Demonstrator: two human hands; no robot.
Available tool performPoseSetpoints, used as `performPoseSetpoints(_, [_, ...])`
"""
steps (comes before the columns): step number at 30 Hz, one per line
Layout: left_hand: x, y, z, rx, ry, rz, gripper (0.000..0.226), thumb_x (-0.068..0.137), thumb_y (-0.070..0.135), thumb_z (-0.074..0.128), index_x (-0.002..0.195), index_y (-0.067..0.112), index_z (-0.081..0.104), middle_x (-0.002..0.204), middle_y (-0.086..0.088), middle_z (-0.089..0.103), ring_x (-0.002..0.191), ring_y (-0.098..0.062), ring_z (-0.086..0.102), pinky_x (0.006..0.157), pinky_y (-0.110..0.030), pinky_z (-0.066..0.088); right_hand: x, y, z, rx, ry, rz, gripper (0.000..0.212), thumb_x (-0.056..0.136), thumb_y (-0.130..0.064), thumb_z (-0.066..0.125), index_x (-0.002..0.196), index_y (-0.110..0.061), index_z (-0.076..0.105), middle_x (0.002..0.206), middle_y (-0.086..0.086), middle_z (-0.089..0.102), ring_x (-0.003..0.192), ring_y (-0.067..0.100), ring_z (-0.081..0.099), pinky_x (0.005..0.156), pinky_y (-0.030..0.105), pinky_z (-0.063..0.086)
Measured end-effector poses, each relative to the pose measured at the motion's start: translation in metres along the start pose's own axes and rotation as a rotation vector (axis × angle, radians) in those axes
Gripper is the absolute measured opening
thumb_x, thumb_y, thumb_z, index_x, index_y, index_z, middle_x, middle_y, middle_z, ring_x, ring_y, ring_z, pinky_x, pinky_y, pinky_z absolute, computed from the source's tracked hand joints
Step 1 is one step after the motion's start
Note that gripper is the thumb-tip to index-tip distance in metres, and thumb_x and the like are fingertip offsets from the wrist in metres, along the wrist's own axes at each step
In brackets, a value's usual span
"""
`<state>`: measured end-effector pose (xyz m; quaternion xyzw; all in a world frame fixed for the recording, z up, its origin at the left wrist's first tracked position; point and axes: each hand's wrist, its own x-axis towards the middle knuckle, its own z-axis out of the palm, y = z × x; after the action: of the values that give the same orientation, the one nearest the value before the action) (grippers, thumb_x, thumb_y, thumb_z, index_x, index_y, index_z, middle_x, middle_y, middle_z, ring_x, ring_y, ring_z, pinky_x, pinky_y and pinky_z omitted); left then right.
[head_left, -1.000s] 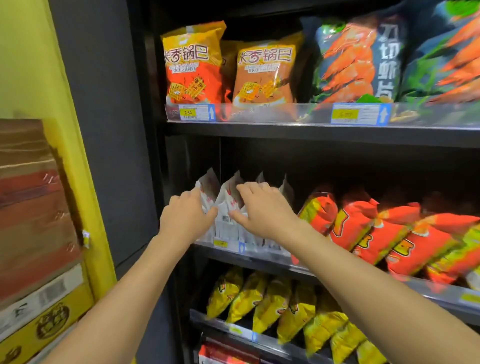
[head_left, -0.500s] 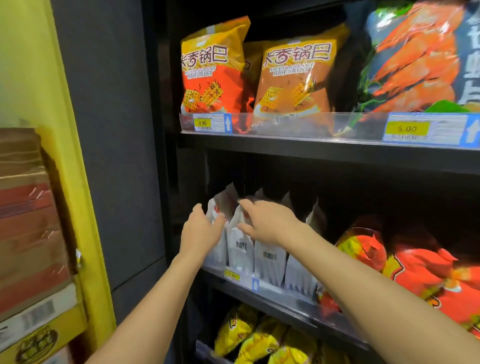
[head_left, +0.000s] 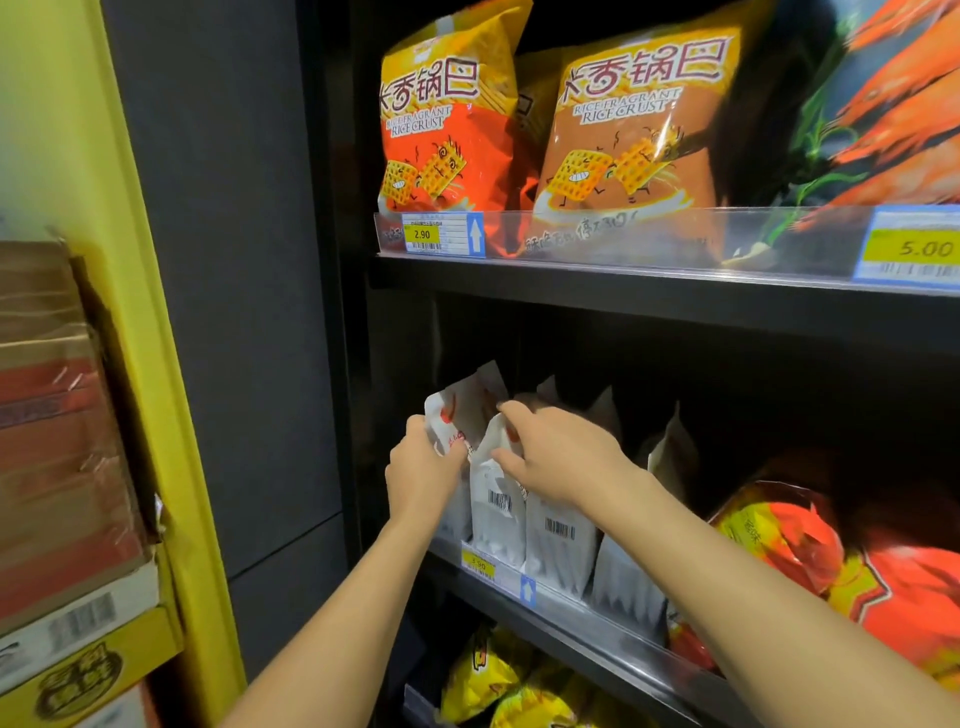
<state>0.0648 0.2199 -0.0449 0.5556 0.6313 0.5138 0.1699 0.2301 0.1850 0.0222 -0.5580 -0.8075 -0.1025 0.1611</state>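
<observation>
Our left hand (head_left: 423, 475) now grips the leftmost white foil snack packet (head_left: 457, 415) at the black middle shelf's (head_left: 571, 636) left end and has turned its red print outward. Our right hand (head_left: 561, 457) pinches the neighbouring white barcoded packet (head_left: 496, 514). Straightening looks underway.

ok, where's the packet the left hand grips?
Head view, centre-left: leftmost white packet, middle shelf's left end, in the left hand, left of the next barcoded packet.

**A:** where's each hand at?

**B:** both arms stretched out forward. left hand (head_left: 423, 467) curled in a grip, right hand (head_left: 566, 457) just beside it, palm down, thumb and fingers pinching.
</observation>
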Motion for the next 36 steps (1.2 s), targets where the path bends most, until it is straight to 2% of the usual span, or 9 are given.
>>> performPoseSetpoints(9, [-0.010,0.025,-0.026,-0.052,0.114,0.114,0.028,0.096,0.032,0.072,0.116,0.023,0.056,0.096,0.009,0.066,0.084,-0.007,0.063,0.064,-0.024,0.049,-0.001,0.004,0.001,0.035,0.008,-0.009,0.064,0.105,-0.049,0.050,0.161,-0.026,0.030,0.137,0.003,0.063,0.116,0.023,0.066,0.082,0.035,0.055])
performPoseSetpoints(14, [-0.021,0.041,-0.045,-0.034,0.157,0.138,0.031,0.093,0.036,0.073,0.116,0.026,0.054,0.103,0.006,0.066,0.093,-0.015,0.066,0.077,-0.040,0.060,-0.005,0.007,-0.002,0.073,-0.002,-0.017,0.062,0.105,-0.047,0.050,0.161,-0.025,0.032,0.139,0.005,0.062,0.119,0.025,0.064,0.082,0.037,0.053])
performPoseSetpoints(20, [-0.045,0.053,-0.077,-0.021,0.231,0.098,0.034,0.092,0.039,0.072,0.116,0.025,0.053,0.106,0.005,0.065,0.095,-0.018,0.064,0.073,-0.038,0.057,-0.010,0.006,-0.003,0.122,0.022,-0.033,0.059,0.106,-0.045,0.050,0.158,-0.023,0.036,0.132,0.006,0.064,0.112,0.025,0.066,0.082,0.039,0.058])
performPoseSetpoints(23, [-0.063,0.056,-0.094,-0.028,0.266,0.066,0.035,0.093,0.038,0.073,0.119,0.026,0.054,0.108,0.008,0.064,0.096,-0.014,0.063,0.064,-0.027,0.048,-0.017,0.003,-0.007,0.187,0.088,-0.056,0.055,0.107,-0.043,0.050,0.156,-0.022,0.040,0.132,0.005,0.065,0.111,0.022,0.066,0.086,0.037,0.059])
performPoseSetpoints(26, [-0.081,0.058,-0.115,-0.058,0.336,0.030,0.034,0.091,0.037,0.076,0.117,0.025,0.058,0.107,0.011,0.066,0.097,-0.013,0.064,0.066,-0.027,0.048,-0.025,-0.005,-0.010,0.376,0.238,-0.101,0.050,0.106,-0.043,0.056,0.150,-0.020,0.051,0.143,0.002,0.062,0.127,0.019,0.061,0.103,0.035,0.052])
performPoseSetpoints(29, [-0.098,0.056,-0.141,-0.159,0.370,-0.011,0.028,0.088,0.033,0.079,0.107,0.022,0.062,0.102,0.009,0.070,0.096,-0.016,0.069,0.075,-0.040,0.057,-0.037,-0.020,-0.016,0.635,0.303,-0.097,0.047,0.103,-0.043,0.062,0.145,-0.022,0.058,0.146,-0.002,0.059,0.133,0.016,0.057,0.107,0.034,0.050])
performPoseSetpoints(31, [-0.109,0.054,-0.158,-0.215,0.367,-0.051,0.027,0.086,0.032,0.080,0.104,0.020,0.065,0.102,0.003,0.073,0.094,-0.020,0.072,0.081,-0.047,0.059,-0.045,-0.031,-0.019,0.806,0.276,-0.060,0.048,0.102,-0.043,0.065,0.145,-0.022,0.059,0.146,-0.004,0.060,0.132,0.013,0.057,0.103,0.028,0.048])
performPoseSetpoints(34, [-0.122,0.049,-0.184,-0.385,0.306,-0.098,0.020,0.088,0.024,0.078,0.107,0.019,0.071,0.102,0.003,0.080,0.092,-0.016,0.078,0.073,-0.038,0.060,-0.056,-0.046,-0.020,1.046,0.140,-0.025,0.057,0.098,-0.047,0.067,0.148,-0.024,0.054,0.148,-0.008,0.058,0.133,0.011,0.055,0.099,0.023,0.045])
performPoseSetpoints(36, [-0.129,0.046,-0.199,-0.488,0.226,-0.132,0.019,0.091,0.022,0.075,0.110,0.020,0.073,0.102,0.003,0.081,0.100,-0.022,0.078,0.080,-0.038,0.059,-0.062,-0.056,-0.018,1.132,0.018,-0.036,0.060,0.096,-0.056,0.064,0.148,-0.027,0.051,0.142,-0.013,0.060,0.128,0.008,0.057,0.092,0.016,0.046])
